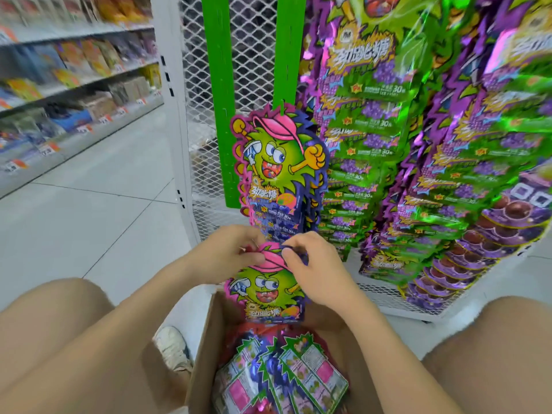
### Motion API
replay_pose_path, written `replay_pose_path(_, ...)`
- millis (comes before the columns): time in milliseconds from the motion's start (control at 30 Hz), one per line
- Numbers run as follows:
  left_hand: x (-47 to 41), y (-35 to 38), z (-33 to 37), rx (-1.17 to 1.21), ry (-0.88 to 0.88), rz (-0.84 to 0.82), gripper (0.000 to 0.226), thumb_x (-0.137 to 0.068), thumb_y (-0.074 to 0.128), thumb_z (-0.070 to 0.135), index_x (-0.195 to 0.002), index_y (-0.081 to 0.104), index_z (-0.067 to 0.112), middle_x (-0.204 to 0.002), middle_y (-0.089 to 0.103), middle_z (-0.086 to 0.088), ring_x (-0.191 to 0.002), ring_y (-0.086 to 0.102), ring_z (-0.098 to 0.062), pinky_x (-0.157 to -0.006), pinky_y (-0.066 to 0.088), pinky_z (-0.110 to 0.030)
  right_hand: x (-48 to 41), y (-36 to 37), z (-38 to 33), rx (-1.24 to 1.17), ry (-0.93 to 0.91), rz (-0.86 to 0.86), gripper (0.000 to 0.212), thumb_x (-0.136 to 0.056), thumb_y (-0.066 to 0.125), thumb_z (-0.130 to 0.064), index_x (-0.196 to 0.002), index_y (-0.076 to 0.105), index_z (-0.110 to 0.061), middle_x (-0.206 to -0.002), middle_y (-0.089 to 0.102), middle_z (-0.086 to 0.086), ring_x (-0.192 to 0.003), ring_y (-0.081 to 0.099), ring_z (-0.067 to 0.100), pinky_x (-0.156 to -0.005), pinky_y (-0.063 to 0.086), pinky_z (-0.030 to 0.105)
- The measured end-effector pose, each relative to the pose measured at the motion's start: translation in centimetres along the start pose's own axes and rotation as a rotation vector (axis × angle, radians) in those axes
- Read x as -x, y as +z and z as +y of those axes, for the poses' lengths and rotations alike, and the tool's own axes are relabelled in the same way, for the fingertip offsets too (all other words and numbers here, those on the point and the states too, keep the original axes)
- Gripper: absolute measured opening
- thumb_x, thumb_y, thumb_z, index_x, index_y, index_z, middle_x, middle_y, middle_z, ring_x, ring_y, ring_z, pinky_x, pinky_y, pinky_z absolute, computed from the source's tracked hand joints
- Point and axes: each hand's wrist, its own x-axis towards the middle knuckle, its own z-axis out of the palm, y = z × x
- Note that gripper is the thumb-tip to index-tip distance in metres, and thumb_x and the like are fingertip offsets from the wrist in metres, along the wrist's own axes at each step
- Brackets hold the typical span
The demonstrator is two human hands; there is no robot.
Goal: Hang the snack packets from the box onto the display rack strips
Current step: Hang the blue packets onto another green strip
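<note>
Foil popping-candy packet (268, 285) pinched at its pink top edge by both my left hand (227, 255) and right hand (316, 270); cardboard box (203, 354) below them, hung packets (277, 162) just above. Likely light, floppy, slick: I'd grip the top header, not the body.

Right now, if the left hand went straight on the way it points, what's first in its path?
The left hand points rightward across the pink-capped green-monster foil packet it pinches. First in line: fingertips of the right hand, pinching the same top edge. Likely, though depth is unclear.
</note>
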Motion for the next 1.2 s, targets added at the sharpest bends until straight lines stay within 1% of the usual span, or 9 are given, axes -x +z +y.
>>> replay_pose_path(133,-1.2,-4.1,4.1,0.144,0.055,0.155,0.012,-0.093,0.080,0.025,-0.100,0.071,0.020,-0.097,0.076,-0.001,-0.093,0.074,-0.022,-0.089,0.060,-0.048,-1.3,-3.9,-3.7,-0.046,-0.086,0.220,0.014,-0.107,0.056,-0.021,-0.104,0.069,-0.019,-0.089,0.070,-0.007,-0.082,0.062,0.011,-0.074,0.041,0.030)
replay_pose_path(267,-4.3,-9.2,10.3,0.115,0.104,0.462,0.055,-0.082,0.057,0.029,-0.137,0.062,0.022,-0.133,0.065,0.011,-0.123,0.060,-0.003,-0.104,0.050,-0.030,-4.1,-8.7,-7.5,0.042,-0.200,0.482,0.017,-0.102,0.063,-0.015,-0.113,0.074,-0.019,-0.100,0.078,-0.004,-0.091,0.071,0.018,-0.086,0.051,0.034)
replay_pose_path(367,-7.5,-11.8,13.6,0.143,0.107,0.602,0.065,-0.085,0.051,0.021,-0.150,0.048,0.018,-0.146,0.056,0.003,-0.132,0.053,-0.011,-0.110,0.043,-0.032,-6.1,-11.9,-9.8,0.050,-0.277,0.608,0.019,-0.099,0.068,-0.016,-0.116,0.072,-0.021,-0.099,0.078,-0.002,-0.094,0.073,0.020,-0.089,0.056,0.042)
replay_pose_path(500,-10.9,-13.7,15.2,0.253,-0.019,0.644,0.043,-0.096,0.049,0.015,-0.138,0.057,0.016,-0.120,0.062,0.004,-0.114,0.058,-0.015,-0.095,0.046,-0.032,-8.8,-14.3,-11.2,0.160,-0.304,0.699,0.018,-0.099,0.067,-0.022,-0.117,0.070,-0.023,-0.098,0.077,0.002,-0.099,0.071,0.026,-0.089,0.055,0.046)
replay_pose_path(567,-11.4,-14.3,15.4,0.227,-0.063,0.675,0.018,-0.099,0.047,0.020,-0.105,0.064,0.020,-0.096,0.063,0.004,-0.093,0.057,-0.017,-0.077,0.040,-0.032,-10.0,-14.9,-11.8,0.214,-0.308,0.728,0.017,-0.100,0.066,-0.022,-0.116,0.069,-0.023,-0.098,0.077,0.002,-0.098,0.071,0.029,-0.089,0.054,0.048)
replay_pose_path(667,-10.9,-14.9,15.1,0.221,-0.077,0.686,0.025,-0.101,0.047,0.030,-0.080,0.055,0.018,-0.075,0.054,0.000,-0.070,0.046,-0.019,-0.063,0.032,-0.035,-11.4,-15.4,-13.1,0.176,-0.331,0.770,0.016,-0.097,0.067,-0.023,-0.113,0.071,-0.024,-0.098,0.078,-0.002,-0.095,0.072,0.027,-0.091,0.054,0.048)
replay_pose_path(867,-9.1,-15.9,14.3,0.245,-0.092,0.554,0.051,-0.098,0.056,0.054,-0.088,0.075,0.008,-0.088,0.076,-0.018,-0.075,0.069,-0.028,-0.086,0.057,-0.043,-13.2,-15.4,-14.7,0.147,-0.274,0.742,0.014,-0.093,0.068,-0.031,-0.104,0.074,-0.027,-0.092,0.076,-0.005,-0.087,0.070,0.025,-0.086,0.055,0.043)
replay_pose_path(1033,-8.8,-15.7,13.9,0.286,-0.101,0.486,0.030,-0.104,0.058,0.047,-0.079,0.066,0.033,-0.070,0.065,0.025,-0.062,0.057,0.016,-0.077,0.044,-0.014,-13.1,-14.8,-14.4,0.170,-0.222,0.681,0.012,-0.090,0.068,-0.032,-0.092,0.078,-0.026,-0.087,0.075,-0.006,-0.086,0.069,0.024,-0.086,0.056,0.039)
replay_pose_path(1200,-7.8,-15.0,13.0,0.231,-0.013,0.491,0.035,-0.106,0.056,0.049,-0.099,0.076,0.021,-0.086,0.068,0.015,-0.080,0.058,0.004,-0.087,0.041,-0.023,-12.1,-13.8,-13.3,0.226,-0.249,0.661,0.013,-0.095,0.067,-0.032,-0.100,0.076,-0.024,-0.092,0.076,-0.003,-0.091,0.068,0.028,-0.090,0.053,0.042)
